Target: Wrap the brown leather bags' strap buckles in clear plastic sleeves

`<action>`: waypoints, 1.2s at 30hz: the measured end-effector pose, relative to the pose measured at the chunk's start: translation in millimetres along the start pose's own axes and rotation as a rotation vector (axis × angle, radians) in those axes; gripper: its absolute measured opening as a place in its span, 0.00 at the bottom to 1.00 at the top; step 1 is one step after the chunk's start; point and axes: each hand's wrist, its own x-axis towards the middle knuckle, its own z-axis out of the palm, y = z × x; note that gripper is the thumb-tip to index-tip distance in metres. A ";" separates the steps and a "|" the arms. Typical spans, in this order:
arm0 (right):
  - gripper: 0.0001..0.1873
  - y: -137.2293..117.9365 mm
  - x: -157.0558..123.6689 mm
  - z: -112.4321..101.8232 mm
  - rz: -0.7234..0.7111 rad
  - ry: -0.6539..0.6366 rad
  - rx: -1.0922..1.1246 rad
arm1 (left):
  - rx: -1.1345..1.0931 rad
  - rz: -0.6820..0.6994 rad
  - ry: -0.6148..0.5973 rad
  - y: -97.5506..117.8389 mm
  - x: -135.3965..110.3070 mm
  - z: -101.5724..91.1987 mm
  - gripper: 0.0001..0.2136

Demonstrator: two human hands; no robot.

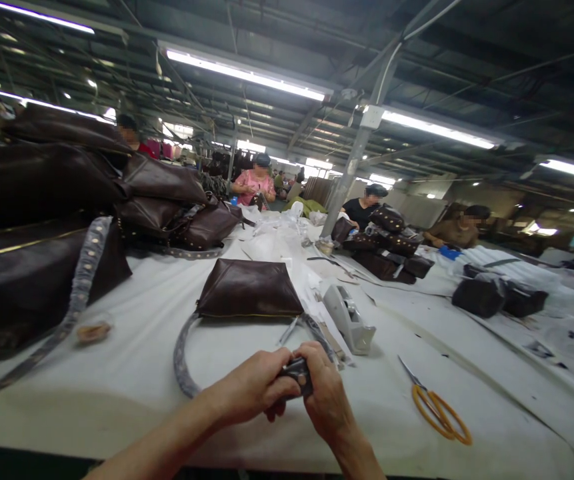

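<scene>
A dark brown leather bag (249, 288) lies flat on the white table (131, 373) in front of me. Its studded grey strap (181, 360) loops from the bag's left corner round toward me. My left hand (251, 388) and my right hand (325, 393) meet over the strap's near end. Both are closed on a small dark piece of the strap end (297, 371), pinched between the fingers of the two hands.
Scissors with orange handles (439, 412) lie to the right. A grey tape dispenser (349, 319) stands beside the bag. Stacked brown bags (31, 253) fill the left side. More bags (384, 250) and several seated people work farther along the table.
</scene>
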 end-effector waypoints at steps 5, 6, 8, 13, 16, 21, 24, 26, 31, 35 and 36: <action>0.13 -6.6 -1.6 2.5 0.214 0.117 0.257 | -0.149 -0.014 -0.124 -6.1 5.8 -12.6 0.04; 0.13 -7.8 -1.7 4.4 0.258 0.134 0.325 | -0.156 -0.009 -0.154 -7.7 6.8 -15.2 0.04; 0.11 -9.5 -2.0 10.0 0.352 0.172 0.474 | -0.190 0.006 -0.209 -11.5 9.0 -19.0 0.06; 0.10 -8.6 -2.9 28.6 0.569 0.198 0.826 | -0.333 0.023 -0.264 -24.0 14.2 -22.0 0.11; 0.09 -0.7 -1.4 31.8 0.452 0.154 0.664 | -0.290 -0.007 -0.206 -26.9 13.4 -22.0 0.10; 0.20 17.2 8.9 25.1 -0.237 0.004 -0.165 | -0.092 -0.088 -0.026 -17.4 10.5 -17.4 0.06; 0.22 17.2 16.1 22.4 -0.337 0.020 -0.345 | -0.129 -0.100 -0.030 -10.1 12.5 -18.5 0.04; 0.19 11.7 19.7 20.4 -0.274 0.064 -0.328 | -0.200 -0.089 -0.097 -7.4 13.2 -23.7 0.04; 0.09 -7.8 22.2 19.3 -0.085 0.135 -0.039 | -0.372 -0.066 -0.332 -13.2 9.7 -38.8 0.10; 0.04 -15.1 22.4 32.5 0.160 0.234 0.251 | -0.465 -0.018 -0.389 -25.9 10.9 -41.4 0.20; 0.04 -15.7 22.8 37.8 0.231 0.253 0.365 | -0.464 0.003 -0.388 -28.3 12.1 -41.7 0.21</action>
